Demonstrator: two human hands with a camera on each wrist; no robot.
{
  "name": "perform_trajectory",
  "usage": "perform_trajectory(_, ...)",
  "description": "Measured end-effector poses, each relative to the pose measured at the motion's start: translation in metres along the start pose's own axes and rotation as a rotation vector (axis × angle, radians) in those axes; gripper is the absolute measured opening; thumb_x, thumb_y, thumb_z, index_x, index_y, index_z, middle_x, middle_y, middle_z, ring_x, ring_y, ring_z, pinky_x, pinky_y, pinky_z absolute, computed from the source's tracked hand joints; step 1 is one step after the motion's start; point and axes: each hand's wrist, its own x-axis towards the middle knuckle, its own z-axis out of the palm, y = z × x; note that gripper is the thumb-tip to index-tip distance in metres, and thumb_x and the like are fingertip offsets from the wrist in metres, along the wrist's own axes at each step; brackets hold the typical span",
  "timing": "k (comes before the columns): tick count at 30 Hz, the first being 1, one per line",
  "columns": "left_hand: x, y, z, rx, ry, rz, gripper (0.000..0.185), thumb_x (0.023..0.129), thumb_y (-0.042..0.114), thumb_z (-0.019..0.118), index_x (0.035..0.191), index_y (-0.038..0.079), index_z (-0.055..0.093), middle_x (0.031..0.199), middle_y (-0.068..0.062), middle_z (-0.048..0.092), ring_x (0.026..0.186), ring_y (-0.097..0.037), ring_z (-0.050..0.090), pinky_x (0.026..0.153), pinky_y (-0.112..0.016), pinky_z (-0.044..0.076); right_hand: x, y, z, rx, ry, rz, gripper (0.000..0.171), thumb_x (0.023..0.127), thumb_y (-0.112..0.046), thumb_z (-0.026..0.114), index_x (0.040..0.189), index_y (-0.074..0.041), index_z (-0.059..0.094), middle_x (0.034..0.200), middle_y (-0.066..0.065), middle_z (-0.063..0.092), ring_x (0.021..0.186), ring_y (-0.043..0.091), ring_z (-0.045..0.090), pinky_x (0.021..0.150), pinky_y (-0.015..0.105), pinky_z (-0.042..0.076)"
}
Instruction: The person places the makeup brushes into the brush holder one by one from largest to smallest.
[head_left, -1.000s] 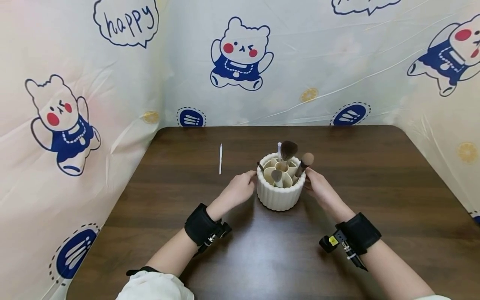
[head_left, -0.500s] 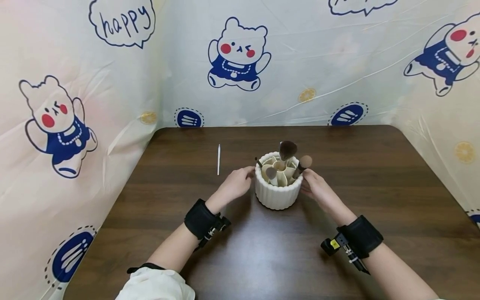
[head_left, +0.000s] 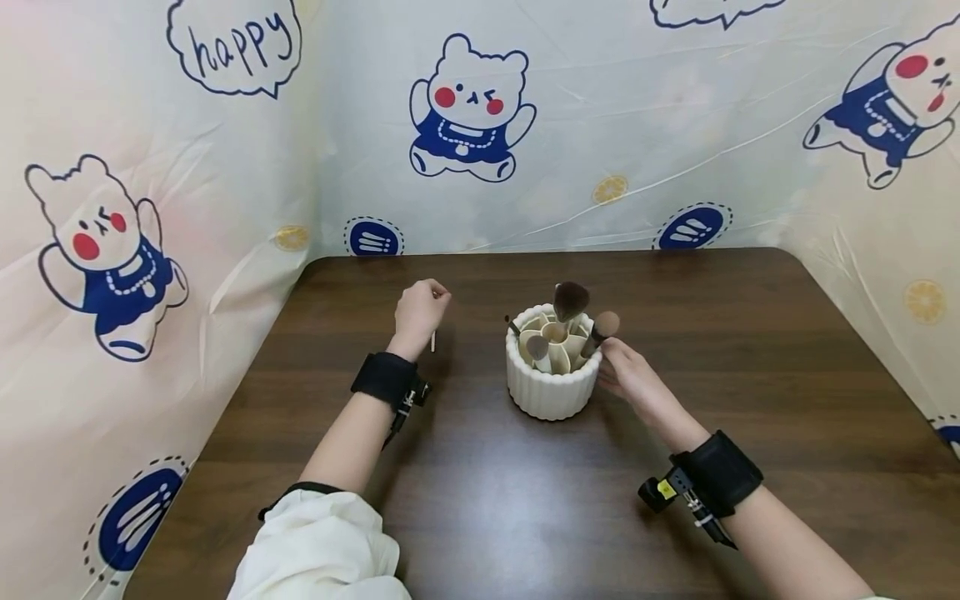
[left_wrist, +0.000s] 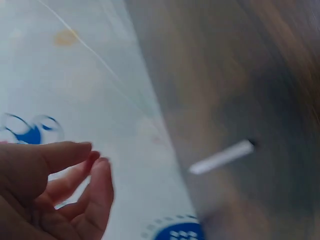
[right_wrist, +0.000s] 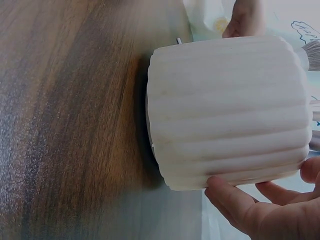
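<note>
A white ribbed makeup brush holder (head_left: 549,393) stands on the table, divided inside into petal-shaped compartments. My right hand (head_left: 637,385) touches its right side; in the right wrist view the fingertips (right_wrist: 222,192) rest against the ribs. To the left, my left hand (head_left: 418,317) is over a thin white stick (head_left: 432,342) with a pointed end. The left wrist view has the stick (left_wrist: 222,157) lying on the wood, apart from the hand. Thumb and fingers (left_wrist: 101,185) are loosely bent together with nothing between them.
Makeup brushes stand in the holder: a large dark fluffy one (head_left: 572,300), a tan-headed one (head_left: 606,323) and a small grey one (head_left: 537,347) among them. The brown wooden table (head_left: 712,333) meets a printed cloth backdrop (head_left: 585,125) at its back edge.
My left hand has left the holder's side and moved left and away from me, over the white stick. My right hand stays at the holder. The head view has shifted slightly.
</note>
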Motion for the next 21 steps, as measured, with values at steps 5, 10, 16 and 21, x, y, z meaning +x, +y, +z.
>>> perform_trajectory(5, 0.022, -0.017, 0.012, -0.014, 0.083, -0.046, 0.024, 0.097, 0.020, 0.053, 0.106, 0.004, 0.069, 0.104, -0.015, 0.071, 0.089, -0.032, 0.066, 0.074, -0.044, 0.052, 0.000, 0.001, -0.001, -0.006, 0.007, -0.007, 0.059, 0.105, -0.029, 0.021, 0.151, 0.004, 0.007, 0.156, 0.028, 0.015, 0.143, 0.041, 0.022, 0.117, 0.051, 0.023)
perform_trajectory(10, 0.037, -0.028, 0.024, 0.003, 0.064, -0.116, 0.027, 0.099, 0.017, 0.049, 0.114, 0.004, 0.067, 0.113, -0.016, 0.068, 0.098, -0.033, 0.065, 0.080, -0.045, 0.053, 0.000, 0.002, -0.002, -0.007, 0.004, -0.006, 0.059, 0.105, -0.029, 0.021, 0.151, 0.005, 0.005, 0.156, 0.028, 0.013, 0.143, 0.041, 0.021, 0.116, 0.052, 0.023)
perform_trajectory(16, 0.047, -0.033, 0.035, 0.042, 0.023, -0.221, 0.028, 0.098, 0.020, 0.051, 0.114, 0.004, 0.067, 0.115, -0.016, 0.068, 0.101, -0.033, 0.064, 0.084, -0.045, 0.054, 0.001, 0.003, -0.002, 0.006, 0.010, 0.010, 0.060, 0.106, -0.028, 0.022, 0.151, 0.005, 0.003, 0.156, 0.029, 0.011, 0.144, 0.042, 0.020, 0.117, 0.051, 0.023)
perform_trajectory(21, 0.051, -0.034, 0.044, 0.106, -0.024, -0.258, 0.029, 0.097, 0.022, 0.053, 0.109, 0.000, 0.068, 0.113, -0.021, 0.066, 0.099, -0.035, 0.064, 0.081, -0.046, 0.054, 0.002, 0.004, -0.005, 0.006, 0.015, 0.009, 0.059, 0.106, -0.027, 0.023, 0.151, 0.006, 0.004, 0.156, 0.030, 0.013, 0.144, 0.042, 0.020, 0.116, 0.051, 0.024)
